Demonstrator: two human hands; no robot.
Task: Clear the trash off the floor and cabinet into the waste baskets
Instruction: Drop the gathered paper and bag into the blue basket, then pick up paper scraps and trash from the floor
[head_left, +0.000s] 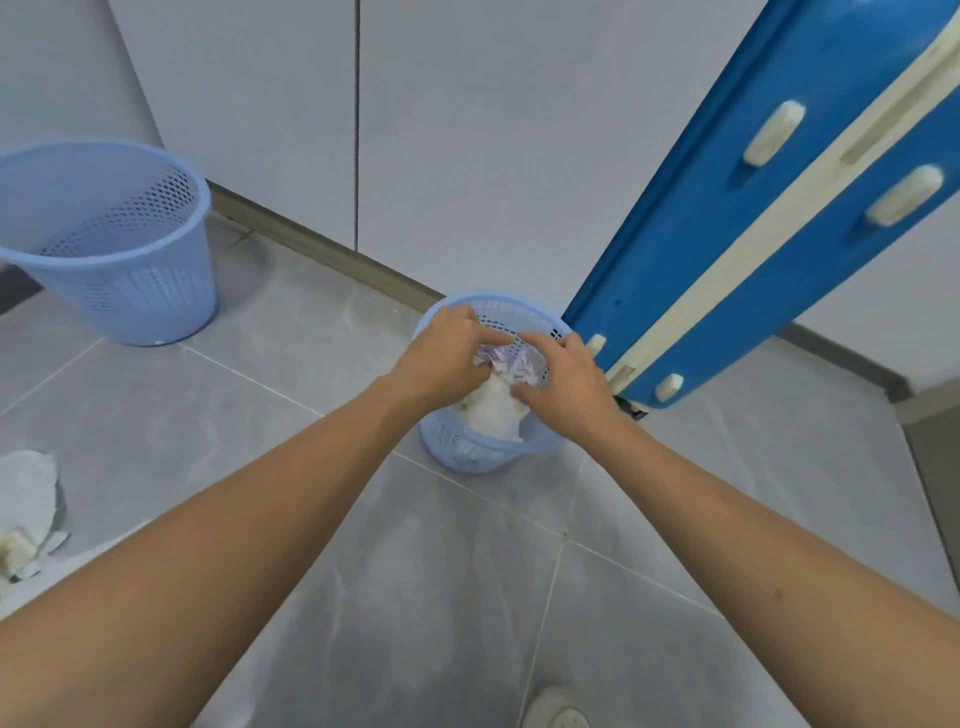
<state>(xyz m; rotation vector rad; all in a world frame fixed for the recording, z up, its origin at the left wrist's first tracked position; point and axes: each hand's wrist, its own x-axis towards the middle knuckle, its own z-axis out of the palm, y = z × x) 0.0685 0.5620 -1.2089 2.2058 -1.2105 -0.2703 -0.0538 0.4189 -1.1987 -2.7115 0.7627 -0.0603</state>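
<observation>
A small light-blue mesh waste basket (470, 457) stands on the grey tiled floor beside the blue cabinet (727, 223). Both my hands are over its mouth. My left hand (447, 358) and my right hand (566, 387) each pinch a crumpled purple-and-white wrapper (511, 364) between them. White crumpled paper (493, 410) fills the basket under the wrapper. A second, larger light-blue waste basket (119, 244) stands at the far left by the wall. More white trash (26, 499) lies on the floor at the left edge.
The blue cabinet with cream handles leans across the upper right, close to the small basket. A grey wall with a brown baseboard (322, 254) runs behind both baskets. The toe of a shoe (556, 709) shows at the bottom.
</observation>
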